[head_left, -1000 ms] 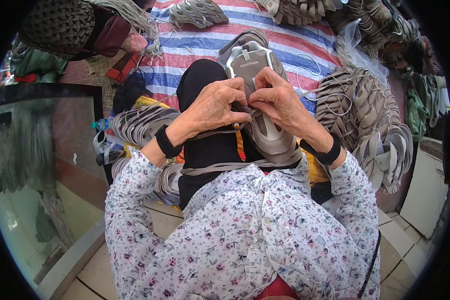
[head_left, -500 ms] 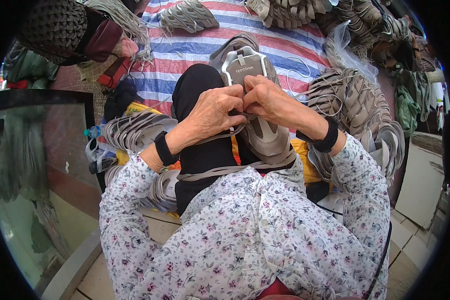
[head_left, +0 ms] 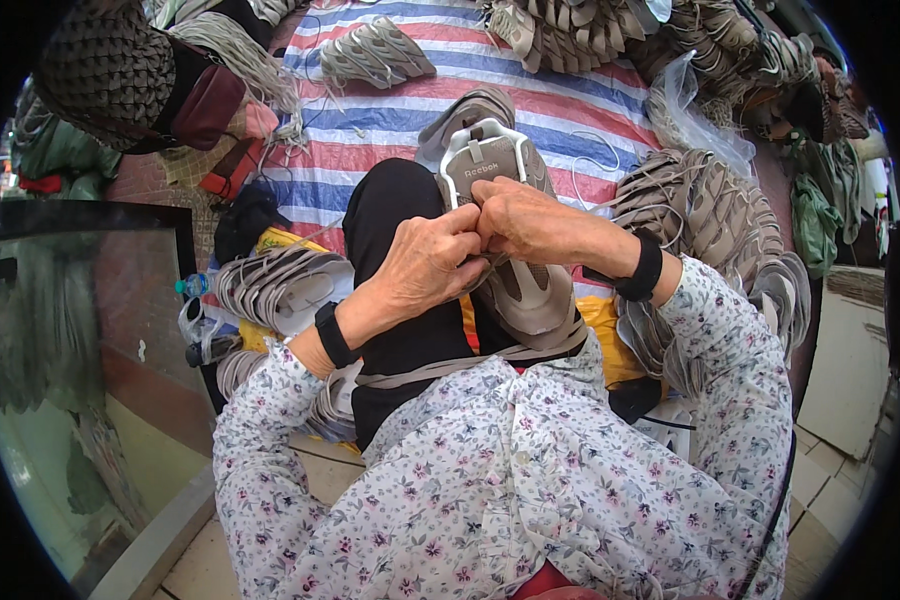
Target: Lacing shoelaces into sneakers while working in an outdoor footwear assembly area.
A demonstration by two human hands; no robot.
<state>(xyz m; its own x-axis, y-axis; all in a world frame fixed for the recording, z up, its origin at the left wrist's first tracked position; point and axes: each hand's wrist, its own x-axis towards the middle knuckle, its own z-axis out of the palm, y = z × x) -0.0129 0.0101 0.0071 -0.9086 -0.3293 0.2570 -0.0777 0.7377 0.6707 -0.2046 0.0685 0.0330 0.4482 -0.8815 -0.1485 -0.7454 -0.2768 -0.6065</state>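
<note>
Nearest to me are my floral sleeves, with a black band on each wrist, and a beige strap (head_left: 440, 366) crossing my lap over my black trousers. On my right thigh lies the shoe upper (head_left: 515, 255) I am working on: a grey-taupe mesh sneaker top with darker brown panels low on its front, a paler tongue bearing a white label, and a white loop-shaped trim round the collar at its far end. It points away from me, heel end far. My left hand (head_left: 425, 265) is curled over the middle of the upper, fingertips pinched against it, and my right hand (head_left: 530, 222) meets it from the other side, thumb and fingers gripping the edge near the tongue; the two hands touch each other there. Just left of my knee sits a stack of flat grey uppers (head_left: 275, 285), with a small plastic bottle (head_left: 192, 286) beside it. To my right rises a bigger heap of beige uppers (head_left: 715, 215). Beyond everything spreads the striped tarpaulin (head_left: 370, 140), red, white and blue, with another loose upper (head_left: 375, 55) lying on it.
</note>
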